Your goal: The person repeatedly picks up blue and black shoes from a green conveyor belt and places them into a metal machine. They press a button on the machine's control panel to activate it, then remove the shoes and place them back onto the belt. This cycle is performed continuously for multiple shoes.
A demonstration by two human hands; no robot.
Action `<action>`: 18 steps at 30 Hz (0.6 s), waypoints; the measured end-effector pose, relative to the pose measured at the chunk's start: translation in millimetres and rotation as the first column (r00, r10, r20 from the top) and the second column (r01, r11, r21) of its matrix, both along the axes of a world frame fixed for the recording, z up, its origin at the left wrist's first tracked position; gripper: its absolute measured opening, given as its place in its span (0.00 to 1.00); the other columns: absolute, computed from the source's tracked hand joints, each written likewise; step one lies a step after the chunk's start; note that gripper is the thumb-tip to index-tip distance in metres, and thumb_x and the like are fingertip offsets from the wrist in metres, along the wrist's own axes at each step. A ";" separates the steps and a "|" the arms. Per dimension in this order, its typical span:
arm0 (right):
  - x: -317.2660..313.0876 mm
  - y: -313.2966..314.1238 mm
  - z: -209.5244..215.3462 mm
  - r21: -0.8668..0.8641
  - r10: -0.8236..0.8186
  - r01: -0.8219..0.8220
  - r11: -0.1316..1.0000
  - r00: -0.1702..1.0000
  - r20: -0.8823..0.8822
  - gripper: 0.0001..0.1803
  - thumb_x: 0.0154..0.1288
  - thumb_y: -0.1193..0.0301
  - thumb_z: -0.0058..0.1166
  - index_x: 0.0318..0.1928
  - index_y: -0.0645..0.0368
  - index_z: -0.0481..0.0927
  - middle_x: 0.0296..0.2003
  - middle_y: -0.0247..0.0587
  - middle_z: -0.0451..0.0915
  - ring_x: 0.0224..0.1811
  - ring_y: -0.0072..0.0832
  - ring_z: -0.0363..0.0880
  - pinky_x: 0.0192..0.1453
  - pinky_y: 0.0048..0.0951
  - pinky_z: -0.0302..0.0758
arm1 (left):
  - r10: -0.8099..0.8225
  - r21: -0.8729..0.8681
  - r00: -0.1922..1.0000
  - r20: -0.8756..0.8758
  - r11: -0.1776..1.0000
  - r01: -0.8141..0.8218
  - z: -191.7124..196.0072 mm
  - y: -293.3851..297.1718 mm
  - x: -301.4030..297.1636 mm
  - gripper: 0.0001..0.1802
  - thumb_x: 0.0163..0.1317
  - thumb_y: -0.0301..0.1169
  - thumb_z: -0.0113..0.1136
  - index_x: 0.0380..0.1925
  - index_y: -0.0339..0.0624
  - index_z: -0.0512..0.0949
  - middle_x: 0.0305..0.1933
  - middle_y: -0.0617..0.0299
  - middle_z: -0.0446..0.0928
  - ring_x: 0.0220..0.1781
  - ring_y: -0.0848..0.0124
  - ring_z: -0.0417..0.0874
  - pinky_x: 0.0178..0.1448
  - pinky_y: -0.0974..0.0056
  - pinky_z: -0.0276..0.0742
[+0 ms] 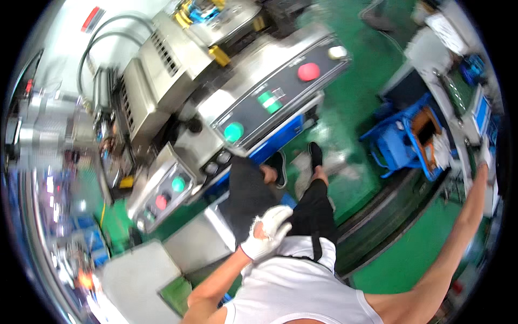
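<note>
Left hand (268, 232): in a white work glove, fingers loosely curled together, clamped on nothing; held in front of the person's own waist, against the white shirt (302, 286) and the top of the black trousers (302, 210).

Right hand (484, 155): also gloved in white, arm stretched far out to the person's right; it lay on or against a pale unit at the picture's rim. Whether that grip was closed or apart could not be told, the hand being small and blurred.

Beyond the left hand, ahead and below: two black shoes (297, 162) on a green floor (410, 254).

Further ahead of the left hand: a steel machine with a dark control panel (280, 97) carrying a green button (233, 131) and a red button (308, 71).

To the left of the left hand: a smaller grey button box (164, 191) with one green and one red button.

Between the two hands, nearer the right one: a blue crate (402, 143) on the floor, holding brown and white items, too blurred to identify.
</note>
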State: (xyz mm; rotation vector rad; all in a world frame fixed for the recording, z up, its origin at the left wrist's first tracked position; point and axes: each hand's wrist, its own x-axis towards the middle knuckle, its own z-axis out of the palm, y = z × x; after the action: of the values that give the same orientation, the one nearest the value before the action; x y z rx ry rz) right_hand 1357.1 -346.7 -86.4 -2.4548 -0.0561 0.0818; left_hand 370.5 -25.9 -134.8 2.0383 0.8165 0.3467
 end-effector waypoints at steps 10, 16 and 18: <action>-396.7 131.4 -207.2 0.322 0.256 -0.261 0.910 0.965 0.058 0.31 0.74 0.54 0.63 0.60 0.74 0.79 0.58 0.57 0.83 0.55 0.39 0.83 0.58 0.43 0.85 | 0.877 0.290 0.332 -0.347 0.437 -0.851 -59.7 -115.4 -278.8 0.17 0.73 0.35 0.62 0.56 0.38 0.84 0.56 0.44 0.85 0.61 0.48 0.86 0.67 0.51 0.79; -637.0 214.2 -236.9 0.204 0.607 -0.578 0.790 0.689 -0.396 0.44 0.75 0.55 0.65 0.80 0.65 0.62 0.70 0.57 0.73 0.55 0.37 0.84 0.57 0.36 0.84 | 0.573 0.586 -0.474 -0.669 0.014 -0.810 -10.9 -261.4 -472.9 0.24 0.71 0.45 0.63 0.61 0.46 0.80 0.59 0.43 0.84 0.60 0.43 0.85 0.66 0.45 0.79; -652.5 240.9 -224.1 0.094 0.729 -0.772 0.628 0.542 -0.417 0.44 0.76 0.54 0.65 0.80 0.63 0.62 0.69 0.55 0.77 0.57 0.39 0.85 0.57 0.36 0.83 | 0.629 0.575 -0.516 -0.581 -0.132 -0.808 -6.1 -329.7 -522.7 0.31 0.72 0.59 0.54 0.61 0.46 0.80 0.62 0.42 0.82 0.59 0.42 0.85 0.63 0.41 0.79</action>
State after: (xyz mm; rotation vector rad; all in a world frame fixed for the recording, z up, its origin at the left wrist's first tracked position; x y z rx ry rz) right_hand 704.6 -105.7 -310.5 -2.2641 -0.9551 1.0222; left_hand -152.2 -355.6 -140.9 0.5173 3.0114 -0.0131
